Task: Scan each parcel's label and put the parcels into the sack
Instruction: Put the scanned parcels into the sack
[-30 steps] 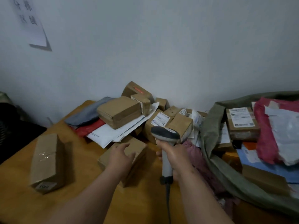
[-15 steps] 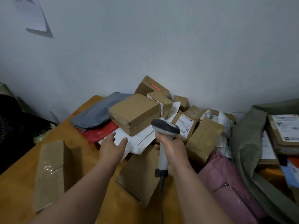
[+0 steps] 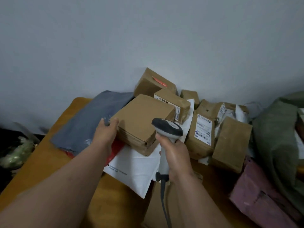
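Cardboard was what my left hand [image 3: 107,132] met first: its fingers lay nearly straight along the left edge of the flat brown box [image 3: 143,124], thumb toward the top face, touching but not yet clamped round anything. To its far left a grey poly mailer [image 3: 92,122] sagged across the wooden table [image 3: 41,162], with a red mailer [image 3: 115,152] showing beneath it.

That brown box sat on top of the pile, resting on a white mailer [image 3: 133,168], its plain top face upward and no label visible from my view. I judged it stiff and fairly light, with dry matte sides that should not slip. Its corrugated near edge looked layered, so I reckoned the safest hold was across the left edge, thumb on top and fingers beneath, then a tilt to find the label.

Just right of the box, my right hand [image 3: 176,160] was wrapped firmly round the handle of the barcode scanner [image 3: 166,129], its head pointing away toward the pile and its cable trailing down near me.

Farther right stood a labelled brown parcel [image 3: 201,134] and a plain one leaning on it [image 3: 230,145]. A pink mailer [image 3: 259,196] lay near right, and the green sack [image 3: 276,139] bulged at the right edge, well apart from the box.
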